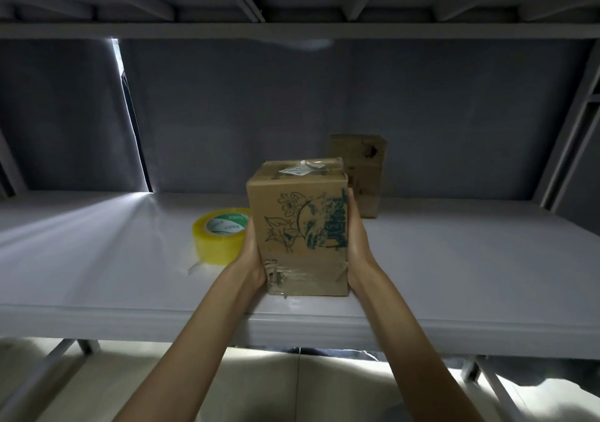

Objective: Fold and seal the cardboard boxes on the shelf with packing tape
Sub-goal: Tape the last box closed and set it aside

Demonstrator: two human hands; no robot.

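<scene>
Cardboard box (298, 227) sits upright on the white shelf (113, 259), near its front edge, centre of view, closed, with clear tape over the top seam and crinkled tape along the bottom near edge. Green printed artwork on the face toward you, small white label on top.

Left to right: a bright slit in the grey backdrop (133, 119) at far left throws light across the shelf. Yellowish tape roll (220, 235) lies just left of the box, green-and-white core label visible, a loose tail of tape trailing toward you; it touches or nearly touches the box, can't tell which. Your left hand (251, 259) presses flat against the box's left side, fingers straight and mostly hidden behind the edge. Your right hand (355, 243) presses flat against the right side, fingers straight, tips reaching up near the top corner. Box is clamped between both palms; can't tell whether it is lifted or resting.

Second box (360, 175), plain brown, stands farther back, just right of and behind the held one. Grey upright post (565, 136) at far right.
</scene>
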